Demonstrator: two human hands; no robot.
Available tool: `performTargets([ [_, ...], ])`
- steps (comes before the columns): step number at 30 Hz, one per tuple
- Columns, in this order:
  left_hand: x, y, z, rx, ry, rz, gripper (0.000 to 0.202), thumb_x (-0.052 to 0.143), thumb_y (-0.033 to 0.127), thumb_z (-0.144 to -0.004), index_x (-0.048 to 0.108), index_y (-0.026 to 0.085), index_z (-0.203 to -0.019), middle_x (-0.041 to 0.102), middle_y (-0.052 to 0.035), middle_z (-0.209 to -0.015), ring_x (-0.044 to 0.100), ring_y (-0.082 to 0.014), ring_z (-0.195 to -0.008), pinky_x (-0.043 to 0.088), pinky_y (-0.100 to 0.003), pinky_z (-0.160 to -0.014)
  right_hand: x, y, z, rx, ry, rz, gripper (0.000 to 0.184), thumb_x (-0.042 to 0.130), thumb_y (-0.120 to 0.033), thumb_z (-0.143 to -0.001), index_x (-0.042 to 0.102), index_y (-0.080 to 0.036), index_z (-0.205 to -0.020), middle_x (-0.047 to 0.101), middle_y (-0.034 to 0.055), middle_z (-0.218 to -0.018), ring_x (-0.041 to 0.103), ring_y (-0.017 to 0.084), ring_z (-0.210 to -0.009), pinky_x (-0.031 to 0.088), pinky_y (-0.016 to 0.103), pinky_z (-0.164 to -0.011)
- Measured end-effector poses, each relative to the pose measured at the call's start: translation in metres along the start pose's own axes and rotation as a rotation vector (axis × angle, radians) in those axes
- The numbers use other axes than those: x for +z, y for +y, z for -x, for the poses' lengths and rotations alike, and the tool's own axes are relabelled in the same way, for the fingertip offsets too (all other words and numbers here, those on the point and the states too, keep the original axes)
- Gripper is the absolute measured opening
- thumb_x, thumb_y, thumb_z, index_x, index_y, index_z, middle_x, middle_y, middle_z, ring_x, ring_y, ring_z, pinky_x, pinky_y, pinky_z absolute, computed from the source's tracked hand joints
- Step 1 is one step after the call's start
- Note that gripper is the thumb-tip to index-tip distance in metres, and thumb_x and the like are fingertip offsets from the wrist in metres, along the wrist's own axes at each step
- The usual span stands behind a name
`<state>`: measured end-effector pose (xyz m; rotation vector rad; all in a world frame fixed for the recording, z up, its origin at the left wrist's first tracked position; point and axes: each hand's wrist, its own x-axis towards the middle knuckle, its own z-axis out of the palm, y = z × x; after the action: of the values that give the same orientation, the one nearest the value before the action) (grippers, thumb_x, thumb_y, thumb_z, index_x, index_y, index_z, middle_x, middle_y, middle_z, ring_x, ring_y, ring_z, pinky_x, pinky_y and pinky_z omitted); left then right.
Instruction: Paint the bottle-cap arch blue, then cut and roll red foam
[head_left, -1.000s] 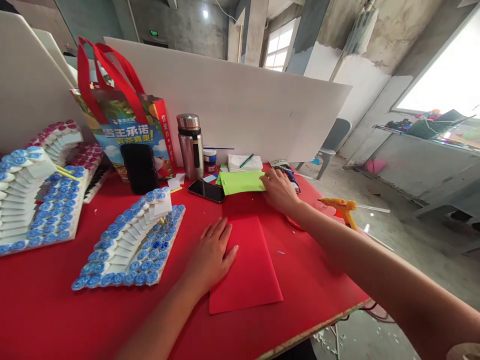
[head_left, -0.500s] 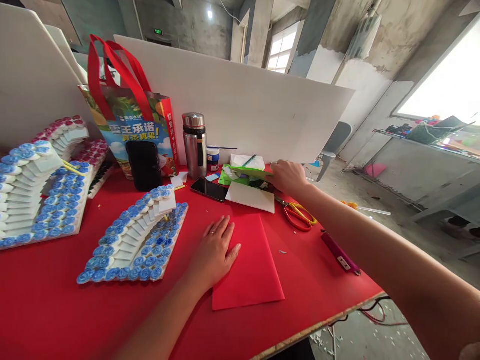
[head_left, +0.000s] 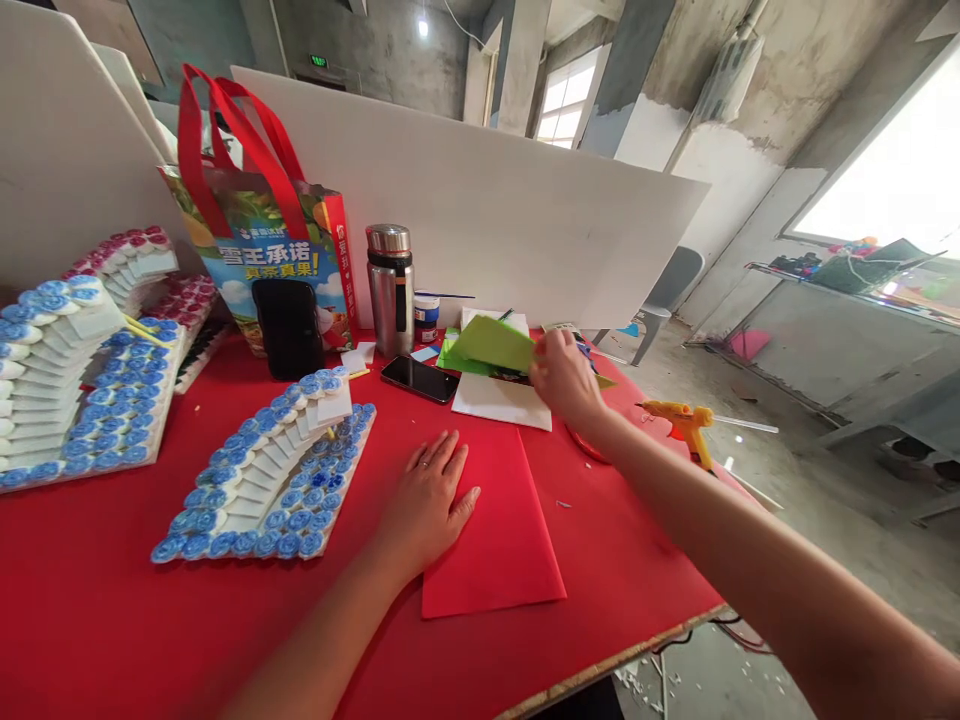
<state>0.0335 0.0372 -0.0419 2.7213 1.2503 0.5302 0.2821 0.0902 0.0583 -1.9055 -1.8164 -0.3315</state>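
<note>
My left hand (head_left: 430, 500) lies flat and open on the left edge of a red sheet (head_left: 499, 535) that rests on the red table (head_left: 112, 590). My right hand (head_left: 564, 378) is closed on a green sheet (head_left: 495, 343), which it holds lifted and tilted above a white sheet (head_left: 504, 402) at the back of the table. A black phone (head_left: 418, 379) lies just left of the white sheet.
A blue-and-white beaded piece (head_left: 270, 470) lies left of my left hand, with more such pieces (head_left: 75, 390) farther left. A printed bag (head_left: 259, 255), a black pouch (head_left: 287, 327), a steel flask (head_left: 389, 290) and a white board (head_left: 525, 220) stand behind. A yellow glue gun (head_left: 679, 418) sits at right.
My right hand picked up the green sheet from the back of the table, uncovering the white sheet, and now holds it raised and tilted. My left hand stayed on the red sheet.
</note>
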Motion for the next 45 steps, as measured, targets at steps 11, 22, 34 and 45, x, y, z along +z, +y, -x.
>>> performTargets([
  [11,-0.001,0.003,0.002,-0.001,0.012,-0.023,0.055,0.044,0.042,-0.099,0.050,0.012,-0.144,0.042,-0.0154,-0.157,0.040,-0.0298,-0.145,0.037,-0.049,-0.118,0.066,0.006,0.026,-0.293,-0.362,0.140,0.044,0.044,-0.010,-0.091,0.059,-0.015,-0.132,0.070,0.0133,-0.117,0.066,0.025,-0.104,0.048,0.032,-0.090],
  [22,-0.006,0.005,0.002,-0.033,-0.046,0.027,0.057,0.043,0.042,-0.099,0.048,0.012,-0.146,0.037,-0.0149,-0.160,0.034,-0.0288,-0.149,0.031,-0.049,-0.121,0.078,0.002,-0.047,-0.379,-0.472,0.336,0.040,0.037,-0.017,-0.099,0.066,-0.011,-0.126,0.066,0.0173,-0.127,0.051,0.030,-0.123,0.040,0.042,-0.099],
  [34,-0.007,0.007,0.003,-0.043,-0.037,0.053,0.055,0.046,0.038,-0.098,0.048,0.012,-0.146,0.036,-0.0152,-0.160,0.034,-0.0305,-0.149,0.033,-0.052,-0.120,0.068,-0.010,-0.059,-0.448,-0.528,0.468,0.033,0.046,-0.006,-0.093,0.073,-0.011,-0.110,0.069,0.0179,-0.116,0.060,0.029,-0.110,0.044,0.036,-0.088],
  [45,-0.001,0.005,0.001,-0.002,0.026,0.006,0.053,0.049,0.038,-0.096,0.052,0.012,-0.142,0.044,-0.0177,-0.156,0.042,-0.0309,-0.144,0.036,-0.050,-0.118,-0.018,-0.017,0.068,-0.604,0.134,-0.037,0.029,0.047,-0.013,-0.099,0.056,-0.017,-0.126,0.060,0.0160,-0.125,0.061,0.025,-0.109,0.052,0.036,-0.086],
])
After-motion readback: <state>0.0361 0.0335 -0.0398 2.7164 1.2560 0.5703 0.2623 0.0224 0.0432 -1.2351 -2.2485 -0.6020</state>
